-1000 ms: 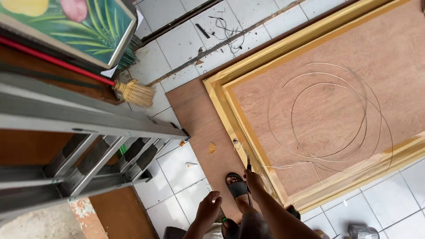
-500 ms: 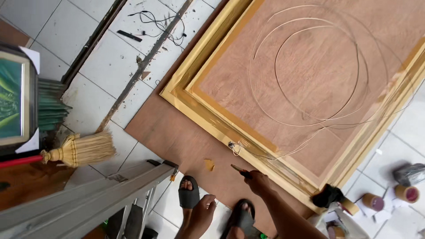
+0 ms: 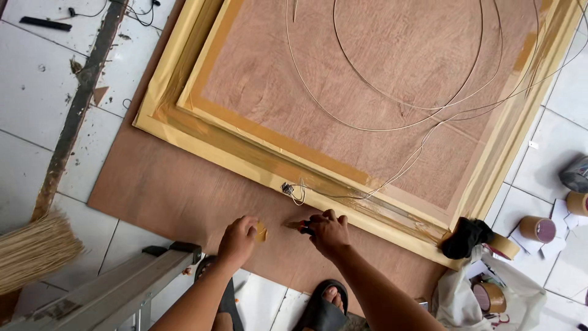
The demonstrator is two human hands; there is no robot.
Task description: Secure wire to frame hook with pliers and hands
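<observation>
White tiled floor (image 3: 43,104) carrying everything. Brown plywood sheet (image 3: 177,190) lying flat on tiles, yellow wooden frame (image 3: 245,162) resting on sheet. Straw broom head (image 3: 33,248) lying at left edge. Brown tape rolls (image 3: 538,228) sitting on tiles at right, white cloth bag (image 3: 520,300) slumping beside frame corner. Grey metal ladder (image 3: 116,291) standing at bottom left.

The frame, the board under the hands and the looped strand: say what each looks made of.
Frame: pale yellowish wood by its moulded profile, with glossy brown tape along it. Board: thin plywood or hardboard, matte reddish brown, faint grain. Looped strand: thin, pale, springy, perhaps wire or rattan; too fine to tell.
</observation>
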